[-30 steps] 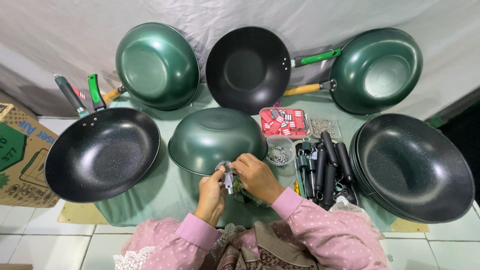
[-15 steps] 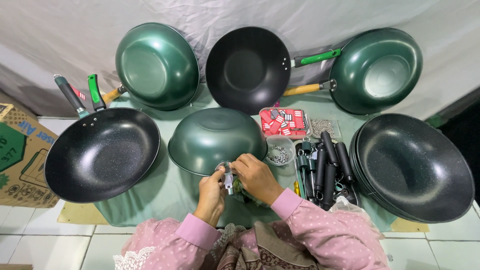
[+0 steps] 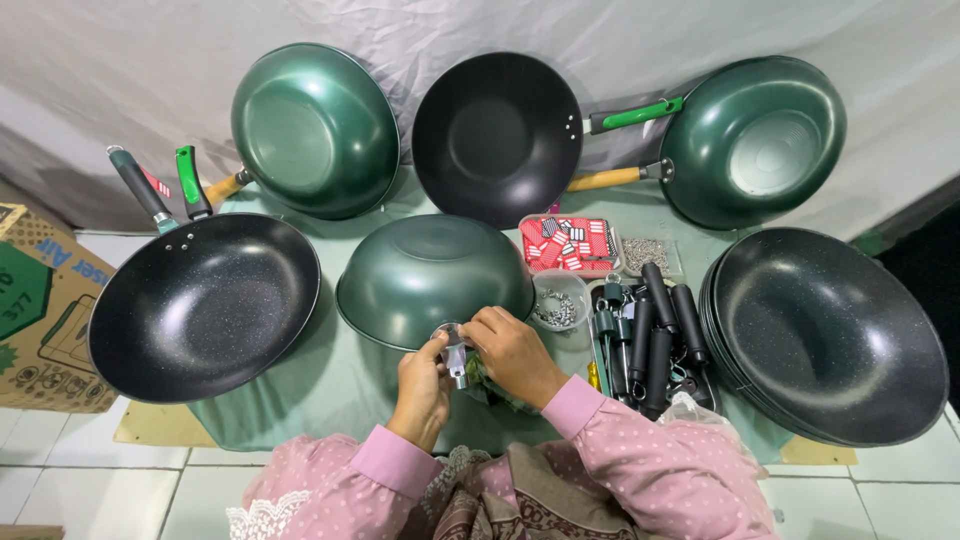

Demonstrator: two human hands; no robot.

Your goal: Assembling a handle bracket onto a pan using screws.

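Note:
A green wok (image 3: 432,275) lies upside down in the middle of the mat. At its near rim both hands meet on a small silver metal fitting (image 3: 456,356). My left hand (image 3: 422,385) pinches the fitting from the left. My right hand (image 3: 512,352) grips it from the right, fingers curled over something green that is mostly hidden. Both sleeves are pink with white dots.
A black wok (image 3: 200,305) lies at left and a stack of black woks (image 3: 830,335) at right. Three woks lean on the grey backdrop behind. Black handles (image 3: 655,335), a bowl of screws (image 3: 558,300), a red-filled tray (image 3: 568,243) and a cardboard box (image 3: 35,300) surround the work spot.

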